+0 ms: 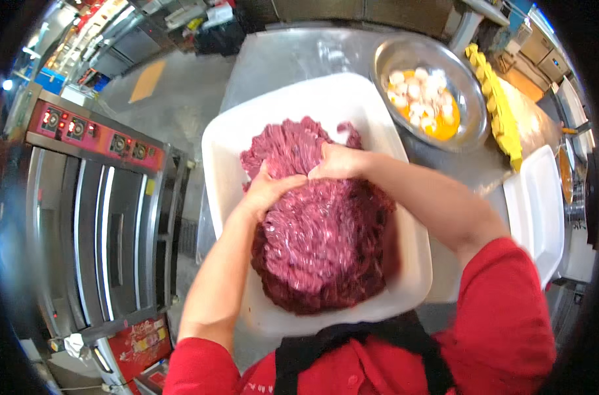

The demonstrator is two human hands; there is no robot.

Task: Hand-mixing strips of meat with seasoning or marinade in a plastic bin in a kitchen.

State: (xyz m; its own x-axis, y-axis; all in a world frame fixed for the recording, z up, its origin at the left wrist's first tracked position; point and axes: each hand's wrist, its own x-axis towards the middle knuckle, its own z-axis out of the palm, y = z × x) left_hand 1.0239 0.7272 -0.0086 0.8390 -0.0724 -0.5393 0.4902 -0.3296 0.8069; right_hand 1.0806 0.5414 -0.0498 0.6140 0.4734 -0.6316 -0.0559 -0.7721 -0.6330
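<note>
A large heap of raw dark-red meat in strips [309, 232] lies in a deep white plastic tub [418, 261] in front of me. My left hand [268, 193] grips the meat from the left on its far half, thumb pointing inward. From the right, my right hand [340, 162] grips the same clump, and the two thumbs nearly meet. Fingertips of both hands are hidden in the strips. Dark red liquid shows along the tub's right inner wall.
A steel bowl [469, 121] with yellow egg and pale rounded pieces stands at the far right of the steel table [289, 49]. Beside it are a yellow egg tray [496, 111] and a white plastic container [536, 212]. A deck oven [94, 197] stands left.
</note>
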